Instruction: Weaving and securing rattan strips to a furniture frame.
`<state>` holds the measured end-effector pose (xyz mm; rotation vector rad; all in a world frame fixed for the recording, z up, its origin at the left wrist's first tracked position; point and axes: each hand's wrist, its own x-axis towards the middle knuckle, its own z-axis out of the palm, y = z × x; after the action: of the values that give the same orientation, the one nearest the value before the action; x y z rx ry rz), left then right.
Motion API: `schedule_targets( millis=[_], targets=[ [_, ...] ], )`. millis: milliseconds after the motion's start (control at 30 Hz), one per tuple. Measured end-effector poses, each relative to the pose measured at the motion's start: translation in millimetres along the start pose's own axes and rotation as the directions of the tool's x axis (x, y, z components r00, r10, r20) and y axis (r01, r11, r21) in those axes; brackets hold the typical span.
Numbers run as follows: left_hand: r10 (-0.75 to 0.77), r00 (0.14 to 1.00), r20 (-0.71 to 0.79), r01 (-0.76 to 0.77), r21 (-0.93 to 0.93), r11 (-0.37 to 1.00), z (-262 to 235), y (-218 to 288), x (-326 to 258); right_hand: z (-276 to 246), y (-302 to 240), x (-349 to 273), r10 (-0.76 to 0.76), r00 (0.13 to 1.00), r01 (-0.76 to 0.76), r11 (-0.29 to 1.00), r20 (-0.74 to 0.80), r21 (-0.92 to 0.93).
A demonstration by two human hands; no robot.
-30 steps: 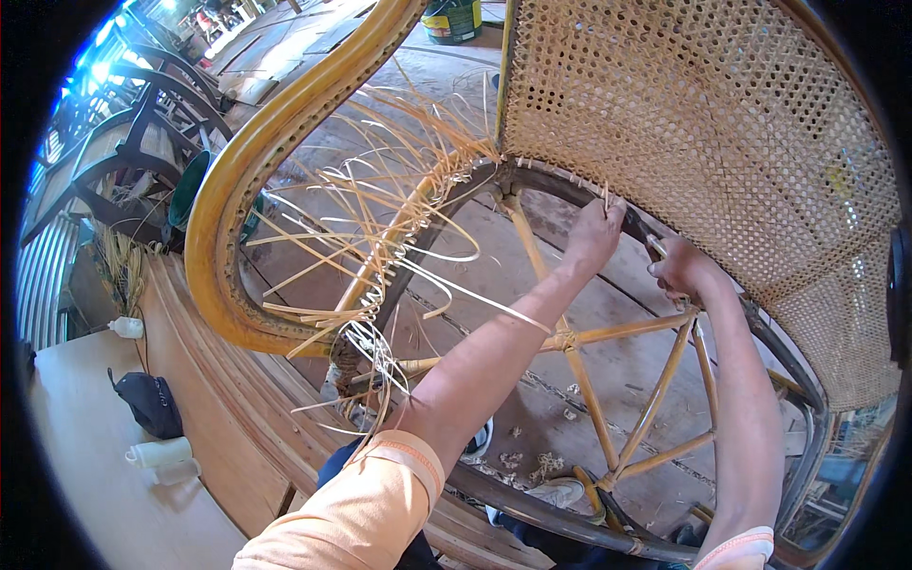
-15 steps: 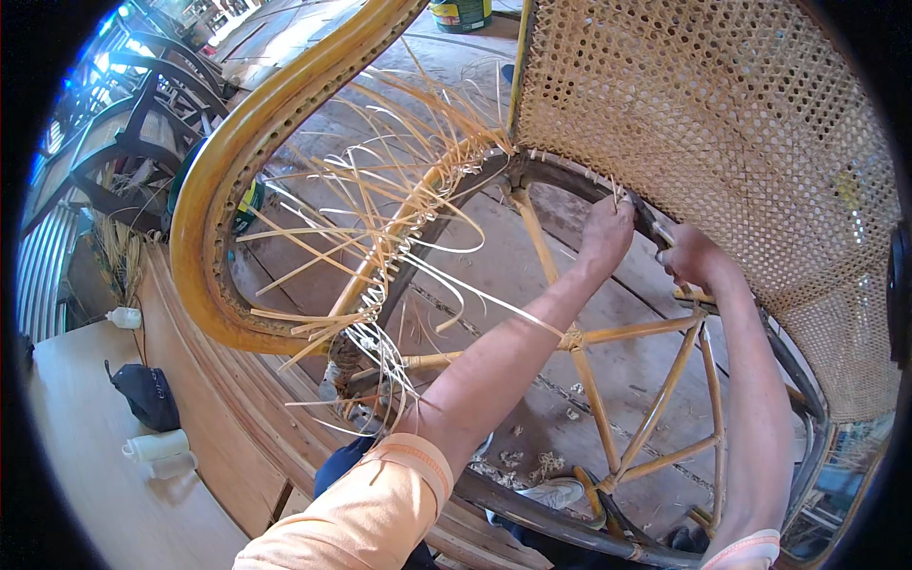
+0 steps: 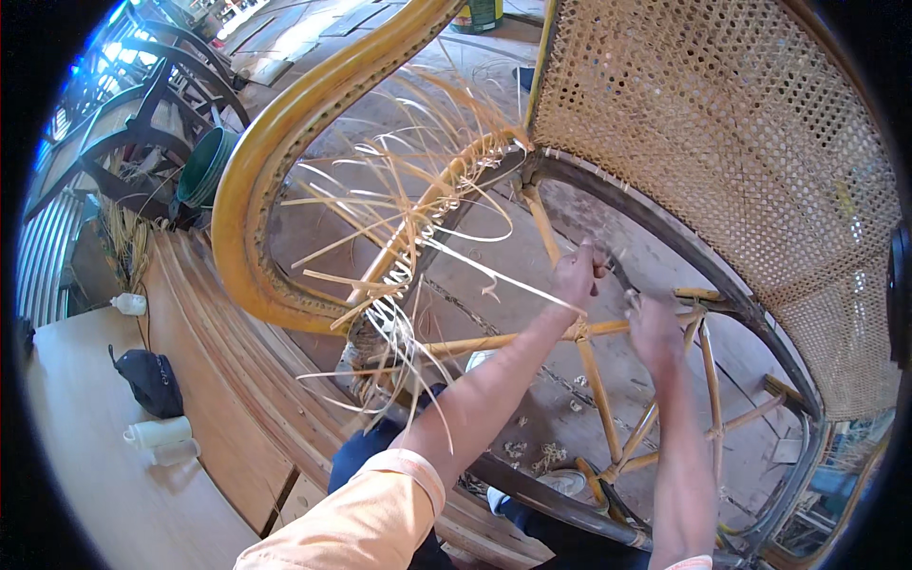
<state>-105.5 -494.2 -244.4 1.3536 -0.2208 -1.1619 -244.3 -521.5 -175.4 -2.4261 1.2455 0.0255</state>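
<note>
My left hand is closed in a pinch over the open seat of a rattan chair frame; what it pinches is too small to make out. Just to its right, my right hand is closed round a slim dark tool. The tool's tip points up toward my left fingers; blur hides its kind. Woven cane webbing fills the chair's back. Loose cane strands stick out from a side rail wrapped in pale cane. A thick curved yellow arm loops round at the left.
Crossed rattan struts brace the frame beneath my hands. At the left are stacked wooden strips, a pale board with a black pouch and white bottles, a green bucket and dark chair frames. Cane scraps litter the floor.
Both hands have come away from the seat rail below the webbing, moving down and left over the seat opening, with the dark tool still in my right hand. The view has shifted slightly.
</note>
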Motion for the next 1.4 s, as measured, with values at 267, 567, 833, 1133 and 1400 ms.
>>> schedule_targets(
  millis=[267,567,833,1133,1400],
  targets=[
    [-0.184,0.927,0.327,0.141,0.151,0.978,6,15,-10,-4,36,-11,-0.168,0.963,0.172,0.985,0.210,-0.002],
    [-0.069,0.990,0.122,0.092,-0.194,0.977,7,48,26,-94,12,59,0.193,0.913,-0.124,0.971,0.359,-0.205],
    [-0.075,0.994,0.083,0.091,-0.203,0.975,15,56,29,-83,16,97,0.057,0.939,-0.077,0.996,0.339,0.047],
    [-0.061,0.993,0.102,0.100,-0.430,0.897,-18,46,26,-80,6,106,0.045,0.951,-0.157,0.922,0.305,0.353],
    [-0.090,0.992,0.086,0.114,-0.331,0.937,-46,44,34,4,-39,31,-0.093,0.963,0.066,0.991,0.253,0.115]
  ],
)
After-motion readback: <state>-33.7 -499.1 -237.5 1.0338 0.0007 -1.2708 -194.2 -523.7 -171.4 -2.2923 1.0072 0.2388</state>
